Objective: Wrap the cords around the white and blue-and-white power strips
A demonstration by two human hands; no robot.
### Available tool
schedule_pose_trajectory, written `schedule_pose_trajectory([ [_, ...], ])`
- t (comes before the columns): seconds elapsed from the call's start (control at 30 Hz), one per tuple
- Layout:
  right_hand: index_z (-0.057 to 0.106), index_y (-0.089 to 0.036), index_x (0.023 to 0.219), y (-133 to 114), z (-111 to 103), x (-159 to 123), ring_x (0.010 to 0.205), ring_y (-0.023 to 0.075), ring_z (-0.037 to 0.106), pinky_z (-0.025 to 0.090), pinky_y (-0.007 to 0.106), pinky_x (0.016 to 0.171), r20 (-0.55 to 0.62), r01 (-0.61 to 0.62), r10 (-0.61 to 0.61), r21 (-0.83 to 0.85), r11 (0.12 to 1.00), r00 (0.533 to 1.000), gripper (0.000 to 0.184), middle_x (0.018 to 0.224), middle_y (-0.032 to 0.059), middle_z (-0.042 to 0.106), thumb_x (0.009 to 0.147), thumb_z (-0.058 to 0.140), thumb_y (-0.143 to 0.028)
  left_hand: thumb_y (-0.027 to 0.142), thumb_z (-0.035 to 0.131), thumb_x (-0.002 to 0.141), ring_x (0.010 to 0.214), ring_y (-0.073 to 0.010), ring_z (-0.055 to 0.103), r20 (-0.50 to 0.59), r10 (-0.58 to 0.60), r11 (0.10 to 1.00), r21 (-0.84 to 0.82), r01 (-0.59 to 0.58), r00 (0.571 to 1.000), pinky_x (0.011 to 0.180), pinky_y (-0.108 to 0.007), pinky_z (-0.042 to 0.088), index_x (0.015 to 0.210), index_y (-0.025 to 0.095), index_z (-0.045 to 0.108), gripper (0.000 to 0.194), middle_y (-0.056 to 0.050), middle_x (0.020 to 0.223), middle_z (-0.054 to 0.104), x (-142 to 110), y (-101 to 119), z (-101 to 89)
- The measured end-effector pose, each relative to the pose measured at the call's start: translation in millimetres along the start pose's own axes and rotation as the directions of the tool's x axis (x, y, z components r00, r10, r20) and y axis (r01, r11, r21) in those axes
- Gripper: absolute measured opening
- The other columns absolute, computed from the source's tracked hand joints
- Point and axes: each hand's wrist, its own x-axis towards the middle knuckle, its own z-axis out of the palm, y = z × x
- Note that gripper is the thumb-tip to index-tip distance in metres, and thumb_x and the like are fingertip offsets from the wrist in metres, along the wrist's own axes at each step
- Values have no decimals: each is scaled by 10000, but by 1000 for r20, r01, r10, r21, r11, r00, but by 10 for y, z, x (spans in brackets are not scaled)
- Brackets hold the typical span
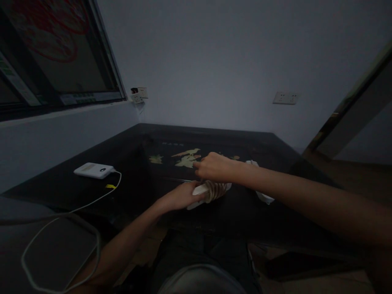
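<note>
My left hand reaches in from the lower left, and its fingers close on a small pale ribbed object near the front edge of a dark table. From the right, my right hand hovers just above that object with its fingers curled into a pinch. What the pinch holds is too dim to make out. More pale, crumpled-looking material shows beyond my right forearm.
A white power bank with a white cable lies on the table's left side. Pale inlaid shapes mark the tabletop. Wall sockets sit on the back wall, a window at left. The room is dim.
</note>
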Motion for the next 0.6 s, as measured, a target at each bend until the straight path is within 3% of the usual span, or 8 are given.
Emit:
schedule_pose_trajectory([
  [0.13, 721, -188, 802, -70, -60, 4, 647, 149, 629, 377, 249, 497, 0, -120, 120, 50, 992, 993, 100, 817, 63, 710, 805, 651, -117, 320, 760, 631, 648, -208, 592, -151, -38, 962, -272, -4, 988, 622, -248, 383, 1084, 173, 630, 494, -38, 774, 698, 72, -100, -30],
  [0.33, 681, -138, 926, -293, -107, -132, 831, 213, 629, 468, 284, 620, -99, -295, 309, 137, 946, 946, 116, 868, 93, 700, 833, 613, -139, 364, 690, 734, 955, -265, 602, -233, -26, 937, -345, -58, 972, 863, -316, 403, 1043, 181, 672, 360, -73, 1032, 693, 98, -95, 5],
  [0.47, 647, -98, 1072, -494, 63, -228, 921, 235, 615, 491, 335, 756, -273, -372, 419, 211, 904, 866, 227, 992, 125, 689, 892, 546, -193, 373, 697, 733, 1032, -261, 575, -286, -48, 844, -523, -114, 957, 920, -326, 394, 1060, 150, 662, 397, -73, 1069, 682, 108, -53, 51],
  [0.6, 610, -108, 1177, -677, 367, -320, 971, 236, 609, 492, 366, 811, -442, -382, 482, 299, 874, 757, 295, 1089, 126, 681, 919, 496, -195, 369, 723, 717, 905, -211, 616, -237, -154, 667, -741, -76, 959, 804, -280, 446, 1084, 130, 638, 446, -79, 1013, 688, 106, -40, 130],
])
